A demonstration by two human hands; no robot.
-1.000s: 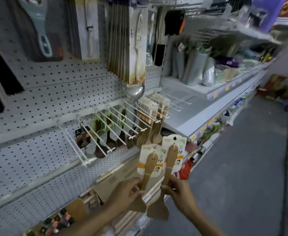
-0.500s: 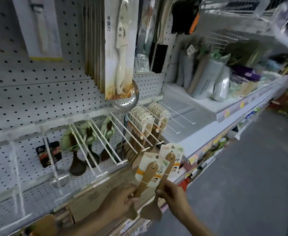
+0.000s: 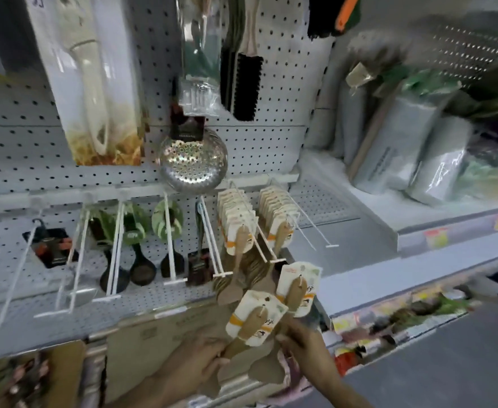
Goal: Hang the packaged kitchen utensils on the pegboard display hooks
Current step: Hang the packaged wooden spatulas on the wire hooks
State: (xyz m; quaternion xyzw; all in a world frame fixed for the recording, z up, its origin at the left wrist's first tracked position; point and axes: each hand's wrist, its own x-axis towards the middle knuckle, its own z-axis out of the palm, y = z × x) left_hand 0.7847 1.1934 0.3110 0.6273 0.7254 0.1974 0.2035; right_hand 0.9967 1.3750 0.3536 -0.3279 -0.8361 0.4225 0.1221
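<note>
Both hands grip: left hand curled round the handle of one carded wooden spatula, right hand holding a second spatula, both low in front of the pegboard. Step looks like approach to hang. Next: lift a card, line its hole up with the hook tip below the stocked spatula rows, slide on.

The left hand and right hand each grip a carded wooden spatula. Both spatulas sit below the pegboard hooks, which are filled with matching packs.
</note>
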